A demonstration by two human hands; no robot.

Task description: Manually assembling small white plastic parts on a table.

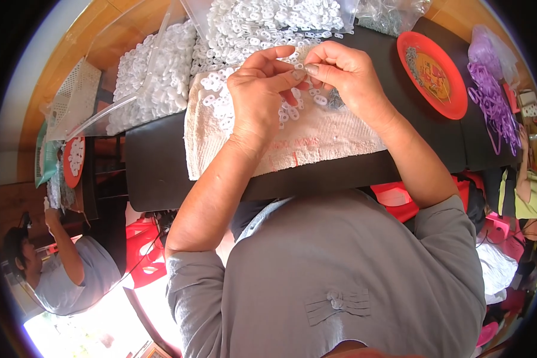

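My left hand (258, 89) and my right hand (353, 74) meet over a cream towel (334, 140), fingertips almost touching. The thumb and fingers of each are closed in a pinch. Whatever lies between the tips is too small to make out; white shows there, but pieces behind blend with it. Small white plastic oval pieces with holes (221, 107) are scattered on the towel beneath and beside my left hand. Close to my right wrist lies a little heap of grey metal bits (335, 99), partly covered by the hand.
A clear bin (155, 77) heaped with white pieces stands left, another pile (262, 18) behind. On the black table (423, 137) at right are a red plate (404, 45) with small parts and purple strips (492, 101). A person (80, 268) works at far left, another (525, 191) at right.
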